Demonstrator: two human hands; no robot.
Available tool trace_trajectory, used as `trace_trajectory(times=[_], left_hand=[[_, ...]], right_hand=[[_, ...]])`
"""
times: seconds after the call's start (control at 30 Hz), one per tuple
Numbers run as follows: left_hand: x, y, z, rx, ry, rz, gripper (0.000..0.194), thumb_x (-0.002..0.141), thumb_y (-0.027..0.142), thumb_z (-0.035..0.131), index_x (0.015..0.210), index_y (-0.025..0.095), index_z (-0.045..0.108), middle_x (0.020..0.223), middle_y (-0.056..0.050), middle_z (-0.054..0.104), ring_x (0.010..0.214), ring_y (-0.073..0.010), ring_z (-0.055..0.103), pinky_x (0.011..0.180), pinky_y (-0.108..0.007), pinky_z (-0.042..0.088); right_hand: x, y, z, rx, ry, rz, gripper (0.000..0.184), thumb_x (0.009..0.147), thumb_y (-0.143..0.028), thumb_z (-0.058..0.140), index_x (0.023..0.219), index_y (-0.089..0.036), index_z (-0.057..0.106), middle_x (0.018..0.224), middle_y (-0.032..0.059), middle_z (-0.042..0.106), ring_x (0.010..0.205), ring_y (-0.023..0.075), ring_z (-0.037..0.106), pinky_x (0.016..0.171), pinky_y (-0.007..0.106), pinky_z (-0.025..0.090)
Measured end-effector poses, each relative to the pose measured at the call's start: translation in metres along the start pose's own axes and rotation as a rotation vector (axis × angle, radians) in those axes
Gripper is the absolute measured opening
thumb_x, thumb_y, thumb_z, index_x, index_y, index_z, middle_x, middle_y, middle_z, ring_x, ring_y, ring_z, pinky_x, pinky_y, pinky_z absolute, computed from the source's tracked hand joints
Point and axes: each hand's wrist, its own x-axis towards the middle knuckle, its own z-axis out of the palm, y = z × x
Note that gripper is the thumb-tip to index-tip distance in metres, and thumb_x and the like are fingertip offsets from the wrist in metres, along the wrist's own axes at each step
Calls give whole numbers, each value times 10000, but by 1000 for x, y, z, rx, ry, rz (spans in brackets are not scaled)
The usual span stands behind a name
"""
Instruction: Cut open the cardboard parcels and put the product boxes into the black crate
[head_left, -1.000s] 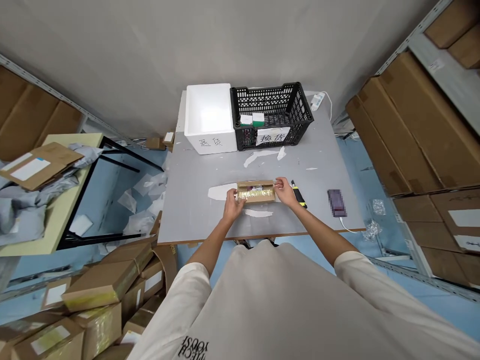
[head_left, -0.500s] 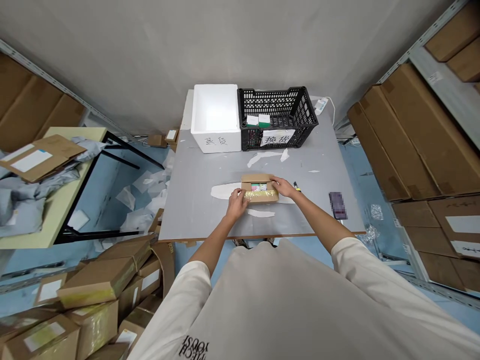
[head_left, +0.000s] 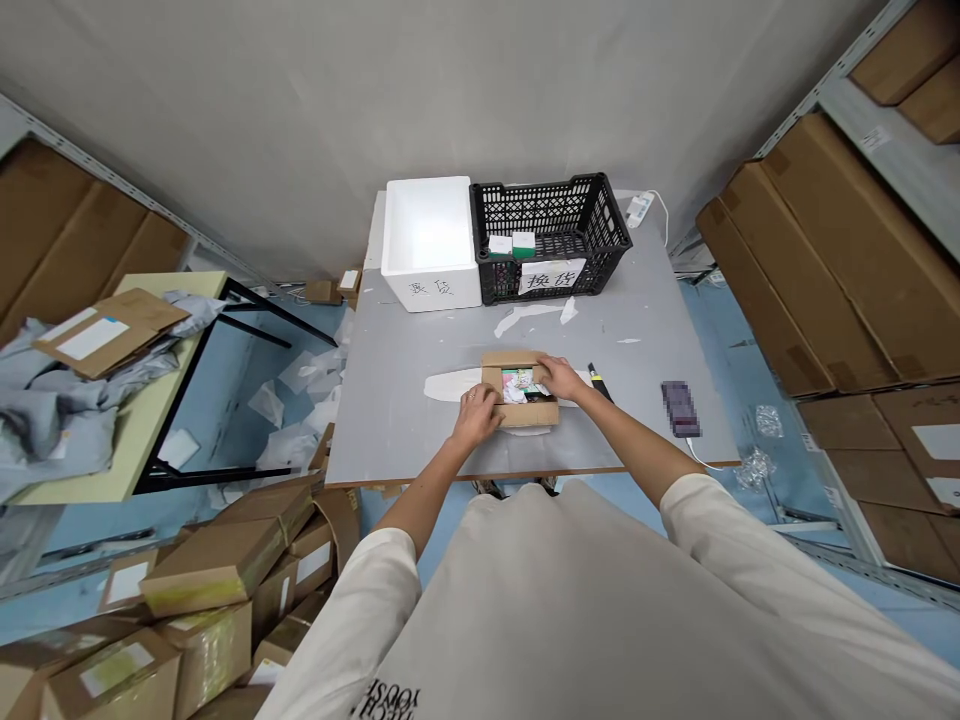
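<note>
The left hand's [head_left: 476,412] grip is closed on the left side of the small carton [head_left: 528,414], and the right hand's [head_left: 562,378] on its upper right corner. The carton sits at the centre of the frame on the grey desk [head_left: 390,430], flaps spread, mixed contents [head_left: 519,380] showing — it looks like the unfolding stage. Reaching inside would call for freeing one hand — the other steadying the carton. A cutter [head_left: 599,383] lies just right.

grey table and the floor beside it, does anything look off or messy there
Yes. White patches, perhaps torn paper or peeled surface, mar the grey table, with ragged edges near the black crate. On the floor to the left, crumpled plastic lies strewn, beside a loose, tilted heap of cartons.
</note>
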Motion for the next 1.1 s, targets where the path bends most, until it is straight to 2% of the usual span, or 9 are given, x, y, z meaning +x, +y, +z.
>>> trace_trajectory(times=[0.13, 0.33, 0.47, 0.57, 0.7, 0.8, 0.87, 1.0, 1.1], left_hand=[[24, 5, -3, 160, -103, -7, 522, 815, 264, 756, 1314, 254, 604, 1591, -161, 374, 1517, -361, 280, 1211, -585, 263], [48, 8, -16, 271, -227, 31, 506, 755, 363, 821, 1222, 254, 659, 1679, -136, 277, 1576, -400, 164, 1250, -661, 125], [34, 8, -26, 276, -142, 36, 708, 749, 360, 834, 1389, 258, 546, 1685, -146, 278, 1588, -365, 169, 1279, -611, 110], [15, 3, -29, 270, -31, -68, 778, 769, 417, 825, 1442, 223, 487, 1694, -170, 253, 1593, -370, 158, 1287, -595, 97], [2, -9, -27, 242, -11, -244, 803, 768, 561, 806, 1408, 185, 500, 1683, -214, 247, 1573, -415, 186, 1266, -621, 134], [7, -17, -25, 178, -94, -244, 771, 793, 559, 782, 1409, 203, 488, 1611, -198, 377, 1485, -392, 359, 1212, -570, 279], [15, -20, -24, 118, -154, -220, 842, 780, 515, 801, 1472, 220, 424, 1573, -176, 432, 1409, -366, 459, 1148, -507, 374], [33, -24, -25, 39, -202, -172, 1184, 691, 466, 876, 1624, 225, 188, 1689, -196, 252, 1403, -387, 489, 1100, -451, 424], [42, -28, -25, 15, -256, -167, 1295, 665, 495, 884, 1655, 240, 90, 1736, -190, 130, 1427, -413, 478, 1099, -450, 429]], right_hand=[[1, -3, 4, -70, 10, 5, 586, 885, -179, 554, 1468, -120, 542, 1499, 127, 584, 1351, 294, 477, 1109, 384, 397], [1, -10, 3, -134, 2, 49, 548, 924, -213, 531, 1466, -138, 535, 1496, 109, 581, 1317, 307, 474, 1069, 378, 405], [1, -20, 0, -183, 10, 97, 487, 965, -271, 505, 1438, -161, 552, 1448, 124, 606, 1279, 323, 484, 1030, 404, 427], [2, -28, 1, -242, 9, 115, 475, 968, -321, 529, 1419, -173, 554, 1416, 148, 607, 1265, 336, 477, 1022, 423, 427], [3, -36, 5, -305, 14, 138, 516, 960, -374, 567, 1436, -181, 517, 1421, 174, 565, 1284, 347, 444, 1034, 446, 419], [4, -39, 9, -329, 21, 145, 554, 940, -396, 602, 1443, -187, 498, 1416, 177, 547, 1283, 352, 434, 1037, 464, 420], [4, -39, 11, -334, 23, 143, 572, 925, -398, 626, 1440, -187, 492, 1408, 182, 541, 1278, 359, 431, 1035, 477, 422], [4, -41, 11, -336, 13, 128, 570, 906, -355, 648, 1428, -188, 494, 1395, 197, 538, 1263, 373, 432, 1031, 492, 423], [2, -44, 9, -335, 2, 118, 582, 884, -308, 655, 1430, -184, 494, 1390, 198, 545, 1265, 377, 435, 1036, 494, 422]])
